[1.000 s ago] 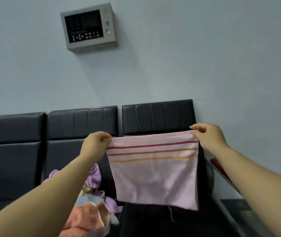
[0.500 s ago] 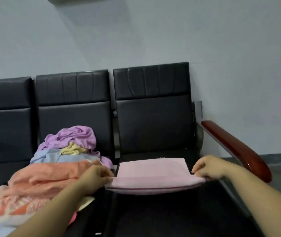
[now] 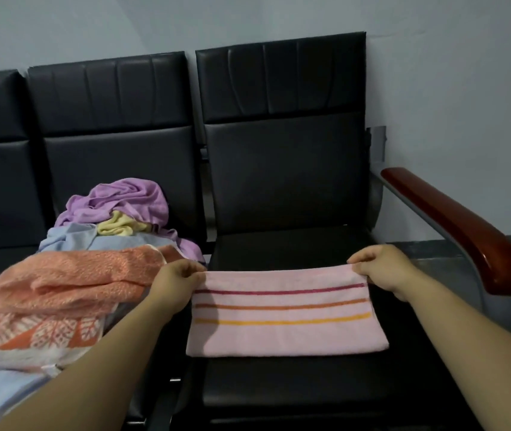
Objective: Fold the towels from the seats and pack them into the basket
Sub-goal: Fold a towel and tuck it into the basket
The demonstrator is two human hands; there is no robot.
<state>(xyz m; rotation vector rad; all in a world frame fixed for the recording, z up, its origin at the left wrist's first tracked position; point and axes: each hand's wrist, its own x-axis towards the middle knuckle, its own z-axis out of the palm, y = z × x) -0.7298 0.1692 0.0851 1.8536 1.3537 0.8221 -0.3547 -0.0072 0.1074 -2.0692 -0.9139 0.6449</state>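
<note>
1. A pink towel lies folded flat on the right-hand black seat, its three stripes (dark red, orange and yellow) running across the upper face.
2. The left hand pinches the towel's far left corner, fingers curled round the edge with the thumb on top.
3. The right hand pinches the far right corner in the same way, fingers curled tight on the cloth.
4. Both forearms reach in from the bottom of the view, one on each side of the towel.
5. On the middle seat, just beside the left hand, sits a loose heap of unfolded towels: an orange towel on top at the front, an orange-and-white leaf-patterned towel under it, a light blue towel behind, a small yellow towel, and a purple towel at the back.
6. A glossy red-brown armrest runs along the right side of the towel's seat, near the right hand but not touching it.
7. A pale grey wall stands behind the seat backs.
</note>
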